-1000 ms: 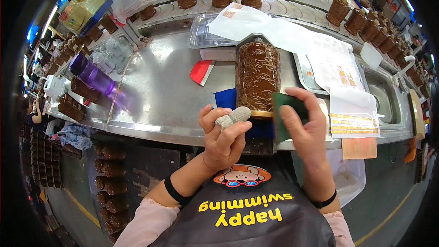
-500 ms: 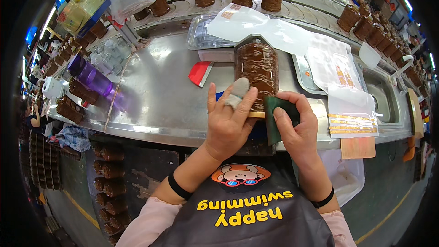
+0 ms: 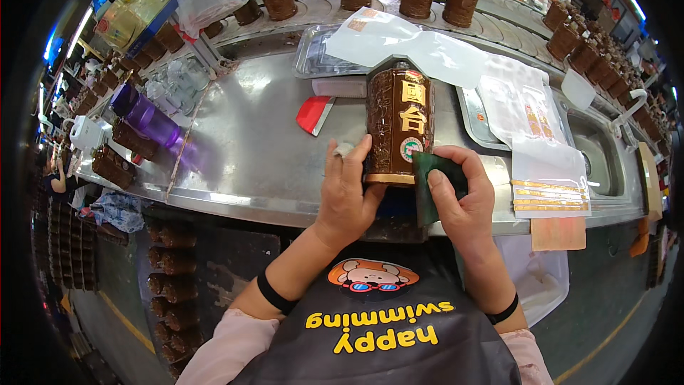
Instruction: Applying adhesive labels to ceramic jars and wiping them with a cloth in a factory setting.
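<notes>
A dark brown textured bottle (image 3: 382, 125) lies in front of me with its neck pointing away, resting against a grey angled holder (image 3: 419, 66). Raised gold lettering and a small round green-and-white emblem face up. My left hand (image 3: 342, 196) grips the base end from the left, thumb under the gold-coloured rim; a pale cover sits on one fingertip. Between the thumb and fingers of my right hand (image 3: 462, 196) is a dark green pad (image 3: 429, 203), held against the bottle's lower right side. Part of the pad is hidden by the fingers.
Left of the bottle lies a red-and-silver scraper (image 3: 313, 115). A purple drinking bottle (image 3: 153, 122) is at left. White sheets (image 3: 509, 100) and a tray (image 3: 467, 117) lie right, before a sink (image 3: 598, 164). Behind, a conveyor (image 3: 324, 25) carries brown bottles.
The bottle has turned, bringing its gold-lettered face up. My left hand has shifted from its top to its left side. Bottles on the conveyor have moved right.
</notes>
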Demonstrator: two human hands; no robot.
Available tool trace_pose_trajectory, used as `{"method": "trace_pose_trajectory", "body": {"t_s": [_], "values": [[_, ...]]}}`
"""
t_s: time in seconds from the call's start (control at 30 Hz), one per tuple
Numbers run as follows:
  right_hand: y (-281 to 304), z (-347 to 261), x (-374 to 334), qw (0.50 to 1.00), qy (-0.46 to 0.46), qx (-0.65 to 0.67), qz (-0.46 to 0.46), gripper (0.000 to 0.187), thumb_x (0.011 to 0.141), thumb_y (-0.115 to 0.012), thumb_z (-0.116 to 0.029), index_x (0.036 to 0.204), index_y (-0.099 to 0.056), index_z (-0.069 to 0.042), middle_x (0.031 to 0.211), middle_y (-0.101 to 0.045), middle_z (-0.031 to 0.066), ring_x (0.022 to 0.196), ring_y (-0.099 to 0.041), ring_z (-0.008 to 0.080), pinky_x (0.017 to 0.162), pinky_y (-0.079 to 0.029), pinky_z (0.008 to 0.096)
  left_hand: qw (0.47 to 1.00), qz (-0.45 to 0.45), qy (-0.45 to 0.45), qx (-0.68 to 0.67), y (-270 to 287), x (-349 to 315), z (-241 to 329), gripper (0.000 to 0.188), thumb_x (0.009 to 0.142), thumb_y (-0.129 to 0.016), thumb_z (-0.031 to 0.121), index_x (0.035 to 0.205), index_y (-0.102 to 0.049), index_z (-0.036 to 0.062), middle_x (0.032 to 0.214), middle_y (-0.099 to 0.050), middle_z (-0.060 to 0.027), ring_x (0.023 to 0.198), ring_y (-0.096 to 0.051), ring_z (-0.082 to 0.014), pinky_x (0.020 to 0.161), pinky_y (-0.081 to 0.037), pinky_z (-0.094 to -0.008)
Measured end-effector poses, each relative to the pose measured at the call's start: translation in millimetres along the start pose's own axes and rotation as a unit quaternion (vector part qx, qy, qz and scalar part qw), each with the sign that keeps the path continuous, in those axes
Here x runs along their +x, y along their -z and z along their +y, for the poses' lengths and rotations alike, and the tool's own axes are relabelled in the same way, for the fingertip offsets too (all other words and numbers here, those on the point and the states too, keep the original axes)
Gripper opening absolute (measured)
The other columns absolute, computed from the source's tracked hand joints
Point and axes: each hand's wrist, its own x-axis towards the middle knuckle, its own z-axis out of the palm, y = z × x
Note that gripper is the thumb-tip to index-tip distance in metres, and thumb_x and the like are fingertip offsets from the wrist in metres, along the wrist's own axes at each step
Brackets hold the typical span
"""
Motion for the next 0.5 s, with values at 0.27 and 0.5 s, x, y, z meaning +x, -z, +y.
{"method": "trace_pose_trajectory", "body": {"t_s": [0.27,0.5], "values": [[1.0,1.9,-2.3,0.999,-0.031,0.025,-0.003,0.024,0.088,-0.062,-0.005,0.112,-0.059,0.0,0.088,-0.067,0.0082,0.077,-0.061,0.0102,0.07,-0.05,0.025,0.983,0.009,0.077,-0.165,-5.1,1.2,3.1,0.071,0.081,-0.073,0.017,0.141,-0.041,-0.0029,0.124,-0.056,-0.0251,0.113,-0.055,-0.0441,0.107,-0.036,-0.0545],[3.2,8.0,-2.2,1.0,0.016,-0.006,0.014,0.025,0.088,-0.063,-0.005,0.112,-0.059,0.001,0.088,-0.067,0.008,0.076,-0.061,0.0108,0.07,-0.05,0.0256,0.991,-0.022,-0.106,0.077,6.7,27.6,20.1,0.068,0.081,-0.073,0.013,0.14,-0.043,-0.0022,0.127,-0.058,-0.023,0.117,-0.056,-0.0395,0.106,-0.038,-0.0493]]}}
